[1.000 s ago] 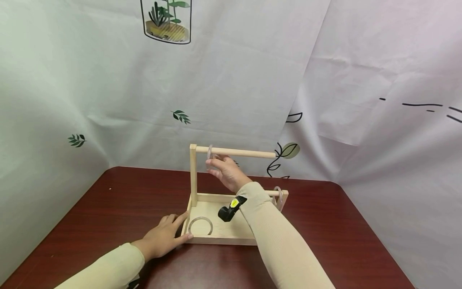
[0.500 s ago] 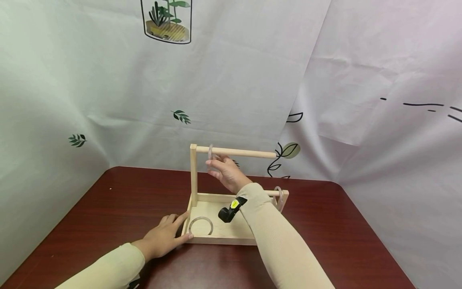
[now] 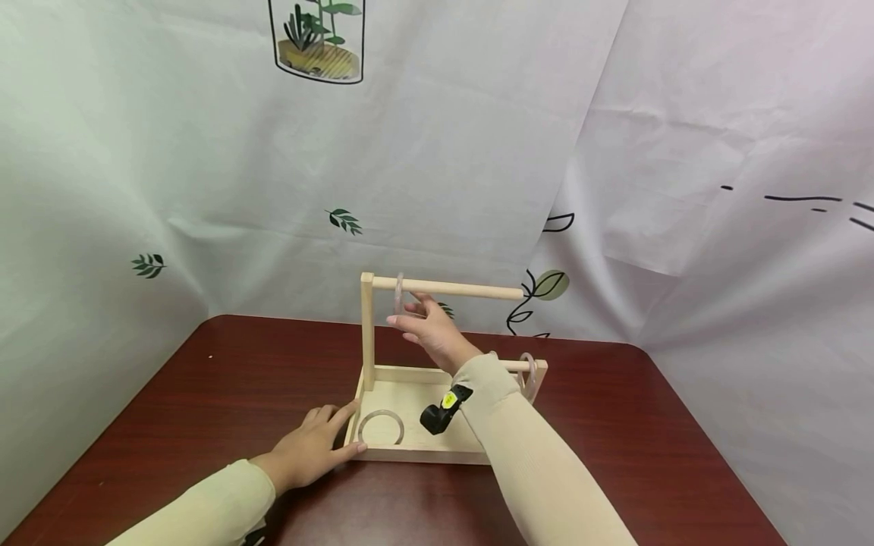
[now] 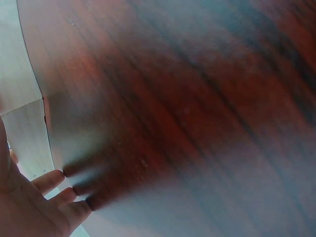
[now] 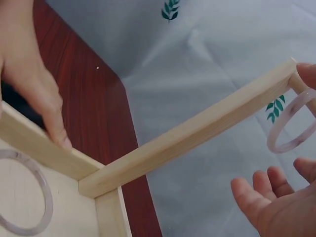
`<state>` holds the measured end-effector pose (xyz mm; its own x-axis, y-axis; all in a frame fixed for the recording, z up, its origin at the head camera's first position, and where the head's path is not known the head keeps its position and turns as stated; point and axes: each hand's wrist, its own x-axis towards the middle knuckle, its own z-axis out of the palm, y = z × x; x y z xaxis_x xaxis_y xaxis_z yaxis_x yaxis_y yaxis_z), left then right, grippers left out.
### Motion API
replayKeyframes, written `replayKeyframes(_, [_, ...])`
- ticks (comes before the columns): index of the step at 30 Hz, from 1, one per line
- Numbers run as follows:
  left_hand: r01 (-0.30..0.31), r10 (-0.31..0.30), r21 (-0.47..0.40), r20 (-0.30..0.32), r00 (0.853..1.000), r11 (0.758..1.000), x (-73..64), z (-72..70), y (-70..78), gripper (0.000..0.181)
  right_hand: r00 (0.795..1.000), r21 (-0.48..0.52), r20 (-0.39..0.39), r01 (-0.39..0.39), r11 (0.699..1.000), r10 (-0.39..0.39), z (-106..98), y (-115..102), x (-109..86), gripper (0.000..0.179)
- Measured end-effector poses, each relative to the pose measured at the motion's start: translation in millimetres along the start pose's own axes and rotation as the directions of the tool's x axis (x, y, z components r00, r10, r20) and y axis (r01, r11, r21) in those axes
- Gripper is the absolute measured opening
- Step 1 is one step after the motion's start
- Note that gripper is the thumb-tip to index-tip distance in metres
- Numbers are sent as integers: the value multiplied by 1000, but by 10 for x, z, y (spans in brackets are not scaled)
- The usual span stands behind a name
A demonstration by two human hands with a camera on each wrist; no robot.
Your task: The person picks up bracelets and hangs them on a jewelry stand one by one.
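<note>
A pale, translucent bangle (image 3: 399,294) hangs around the upper wooden rod (image 3: 471,290) of a stand, near its upright post (image 3: 368,334). Just right of it is my right hand (image 3: 437,332). In the right wrist view the right fingers (image 5: 261,190) are spread below that bangle (image 5: 282,120), with a gap between them. My left hand (image 3: 307,451) rests on the front left corner of the stand's wooden tray (image 3: 423,455), fingers extended along the rim. Inside the tray lies a second bangle (image 3: 381,413).
Another bangle (image 3: 531,371) hangs on the lower bar (image 3: 514,365) at the stand's right. The upper rod's right end is free. The stand sits on a dark red table (image 3: 273,364), with a white printed cloth (image 3: 437,152) behind. My right forearm (image 3: 546,462) covers part of the tray.
My right fingers have loosened from the bangle and spread, and the hand has drawn slightly right and down. The bangle stays on the upper rod. My left hand has not moved.
</note>
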<state>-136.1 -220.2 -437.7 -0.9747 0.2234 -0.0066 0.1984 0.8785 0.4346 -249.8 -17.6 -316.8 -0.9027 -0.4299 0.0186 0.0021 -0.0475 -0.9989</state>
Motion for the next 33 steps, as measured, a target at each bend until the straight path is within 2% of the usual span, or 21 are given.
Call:
replayKeyframes(4, [2, -2, 1, 3, 1000, 1000, -3, 0, 8, 80, 1000, -118, -17, -7, 993, 5, -32, 23, -70, 80])
replayKeyframes(10, [5, -5, 2, 10, 1000, 1000, -8, -9, 10, 80, 999, -293, -48, -2, 956, -12, -58, 78, -163, 79])
replayKeyframes(15, [-5, 4, 4, 15, 1000, 1000, -5, -21, 14, 80, 997, -364, -51, 30, 931, -53, -57, 131, -241, 76])
replayKeyframes(22, [3, -3, 3, 19, 1000, 1000, -3, -18, 5, 79, 998, -415, -32, 40, 909, -59, -18, 195, -337, 75])
replayKeyframes(33, [14, -14, 6, 16, 1000, 1000, 15, 6, -11, 81, 997, -533, 31, 73, 843, -67, 37, 351, -410, 71])
